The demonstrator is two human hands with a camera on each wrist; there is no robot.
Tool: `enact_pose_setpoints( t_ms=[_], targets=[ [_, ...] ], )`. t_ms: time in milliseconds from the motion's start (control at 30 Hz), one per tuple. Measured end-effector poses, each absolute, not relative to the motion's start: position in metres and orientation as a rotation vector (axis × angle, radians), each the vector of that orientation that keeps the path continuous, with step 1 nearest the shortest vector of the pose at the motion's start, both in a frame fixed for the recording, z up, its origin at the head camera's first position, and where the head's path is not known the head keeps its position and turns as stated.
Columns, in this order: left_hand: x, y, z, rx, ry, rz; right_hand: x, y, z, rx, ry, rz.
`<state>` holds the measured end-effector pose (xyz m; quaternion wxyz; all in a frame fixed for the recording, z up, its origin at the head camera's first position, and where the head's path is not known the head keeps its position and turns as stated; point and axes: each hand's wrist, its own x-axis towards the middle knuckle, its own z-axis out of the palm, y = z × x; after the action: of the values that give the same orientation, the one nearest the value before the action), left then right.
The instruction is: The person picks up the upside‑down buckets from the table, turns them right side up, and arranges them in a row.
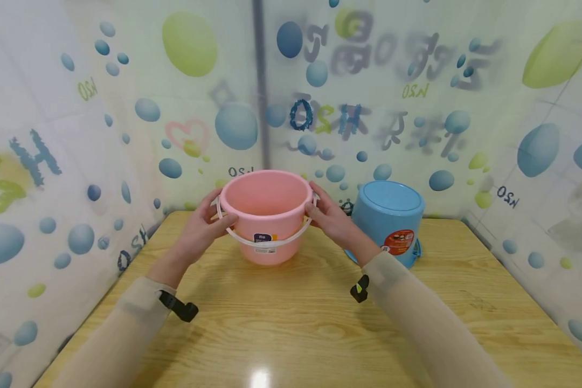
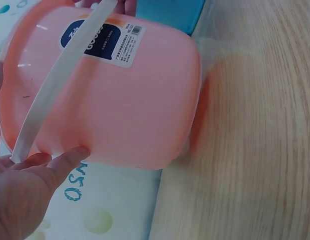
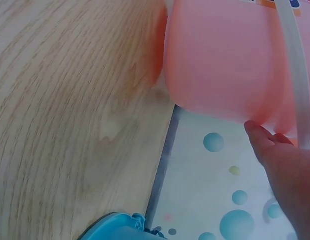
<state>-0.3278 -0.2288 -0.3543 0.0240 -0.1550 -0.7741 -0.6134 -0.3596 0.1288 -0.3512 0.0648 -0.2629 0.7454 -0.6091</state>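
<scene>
A pink bucket (image 1: 271, 224) stands upright near the back of the table, its mouth facing up. Its white handle (image 2: 54, 85) hangs down across the front, over a dark label. My left hand (image 1: 205, 222) grips the bucket's left side just under the rim. On the opposite side my right hand (image 1: 333, 216) holds it the same way, thumb (image 3: 260, 137) toward the front. Some fingers of both hands are hidden behind the bucket. Whether its base touches the table cannot be told for certain.
To the right a blue bucket (image 1: 385, 215) stands upside down with a red label, behind my right forearm. The wooden table (image 1: 271, 334) ends at the back against a wall sheet (image 1: 199, 145) printed with bubbles. Similar sheets close in both sides.
</scene>
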Motion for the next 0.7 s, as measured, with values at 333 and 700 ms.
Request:
enact_pose_setpoints(
  t_ms=[333, 700],
  targets=[
    [-0.341, -0.225, -0.367, -0.409, -2.374, -1.933, -0.37, 0.123, -0.355, -0.673, 2.278, -1.821],
    [-0.353, -0.226, -0.371, -0.415, -2.348, -1.962, -0.381, 0.116, -0.359, -0.631, 2.3, -1.829]
  ],
)
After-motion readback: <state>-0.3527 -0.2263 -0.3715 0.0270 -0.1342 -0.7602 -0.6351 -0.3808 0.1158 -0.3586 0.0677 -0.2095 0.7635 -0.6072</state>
